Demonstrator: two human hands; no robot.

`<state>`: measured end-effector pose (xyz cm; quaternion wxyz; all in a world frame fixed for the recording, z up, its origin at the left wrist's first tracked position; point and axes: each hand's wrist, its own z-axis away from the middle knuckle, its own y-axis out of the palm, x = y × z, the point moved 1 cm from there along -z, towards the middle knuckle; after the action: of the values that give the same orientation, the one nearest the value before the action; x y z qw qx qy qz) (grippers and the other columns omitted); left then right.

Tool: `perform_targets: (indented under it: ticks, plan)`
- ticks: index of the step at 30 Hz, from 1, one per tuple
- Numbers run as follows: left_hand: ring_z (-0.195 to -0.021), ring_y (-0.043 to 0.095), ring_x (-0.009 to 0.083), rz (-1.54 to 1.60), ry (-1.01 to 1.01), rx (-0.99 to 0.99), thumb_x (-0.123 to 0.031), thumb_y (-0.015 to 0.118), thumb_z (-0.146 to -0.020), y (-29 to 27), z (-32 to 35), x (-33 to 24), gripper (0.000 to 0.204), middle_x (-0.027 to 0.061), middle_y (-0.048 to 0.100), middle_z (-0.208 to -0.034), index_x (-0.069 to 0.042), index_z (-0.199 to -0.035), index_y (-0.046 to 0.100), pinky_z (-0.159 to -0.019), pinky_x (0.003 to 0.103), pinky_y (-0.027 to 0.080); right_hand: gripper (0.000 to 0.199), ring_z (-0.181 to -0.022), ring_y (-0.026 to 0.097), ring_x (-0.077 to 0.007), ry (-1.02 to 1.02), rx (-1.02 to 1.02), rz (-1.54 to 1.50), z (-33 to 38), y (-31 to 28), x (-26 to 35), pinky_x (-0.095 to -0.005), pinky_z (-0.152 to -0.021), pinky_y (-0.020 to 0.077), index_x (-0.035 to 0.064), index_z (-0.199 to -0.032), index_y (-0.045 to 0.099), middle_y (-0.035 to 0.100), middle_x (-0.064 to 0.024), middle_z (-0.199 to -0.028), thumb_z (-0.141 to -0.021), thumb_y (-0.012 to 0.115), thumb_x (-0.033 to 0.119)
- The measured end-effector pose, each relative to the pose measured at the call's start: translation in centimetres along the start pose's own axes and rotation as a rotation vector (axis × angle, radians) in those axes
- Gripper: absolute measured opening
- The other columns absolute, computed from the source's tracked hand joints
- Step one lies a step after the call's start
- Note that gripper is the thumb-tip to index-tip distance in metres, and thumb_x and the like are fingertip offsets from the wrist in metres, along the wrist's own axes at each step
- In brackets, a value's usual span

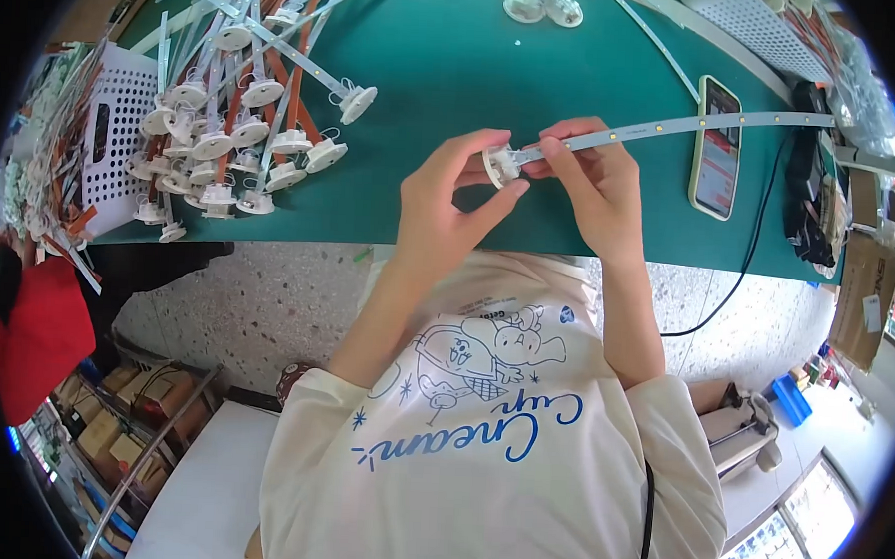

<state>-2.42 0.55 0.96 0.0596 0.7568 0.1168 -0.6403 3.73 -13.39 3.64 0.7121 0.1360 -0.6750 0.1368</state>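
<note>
Close above the front edge of the green table, my left hand [451, 188] pinches a small round white plastic end cap [499, 168] between thumb and fingers. My right hand [596, 186] is closed on a long narrow LED strip [674, 126], near the strip's left end. That end meets the cap's inner side; whether it is fixed there I cannot tell. The strip runs off to the right, above a phone. At the left of the table lies a pile of similar strips with round white caps [212, 145].
A white perforated basket [114, 135] stands left of the pile. The phone [716, 146] lies on the green table [418, 48] at the right, near a black cable [751, 248] and a black bundle [809, 185]. Two more white caps [544, 8] lie at the far side.
</note>
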Motion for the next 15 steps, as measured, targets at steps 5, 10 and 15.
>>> perform_targets:
  ticks: [5, 10, 15]
  plan:
    - [-0.089, 0.064, 0.0189, -0.007, 0.014, -0.007, -0.005, 0.074, -0.071, 0.3, 0.8, 0.1, 0.045, 0.0128, 0.061, -0.104, 0.000, -0.112, 0.055, -0.075, 0.029, 0.054, 0.012, -0.073, 0.063, -0.0146, -0.015, 0.009, 0.018, 0.8, -0.6, 0.1, -0.0245, -0.066, 0.0519, -0.0054, -0.095, 0.055, 0.061, -0.0097, -0.082, -0.088, 0.056, 0.003]
    - [-0.088, 0.065, 0.0190, -0.045, 0.039, 0.023, -0.004, 0.074, -0.070, 0.0, 1.0, 0.0, 0.047, 0.0135, 0.062, -0.104, 0.000, -0.113, 0.055, -0.077, 0.029, 0.054, 0.011, -0.073, 0.063, -0.0145, 0.005, 0.014, 0.054, 1.1, -0.4, 0.9, -0.0237, -0.066, 0.0520, -0.0050, -0.094, 0.055, 0.061, -0.0094, -0.082, -0.087, 0.057, 0.002]
    - [-0.101, 0.058, 0.0172, 0.009, -0.055, 0.074, 0.005, 0.070, -0.072, -0.2, 0.9, -0.1, 0.046, 0.0129, 0.057, -0.113, 0.003, -0.115, 0.052, -0.085, 0.030, 0.049, 0.010, -0.074, 0.064, -0.0152, -0.032, 0.004, 0.052, 1.1, -0.2, 1.0, -0.0235, -0.066, 0.0525, -0.0061, -0.093, 0.056, 0.060, -0.0091, -0.084, -0.086, 0.057, 0.001]
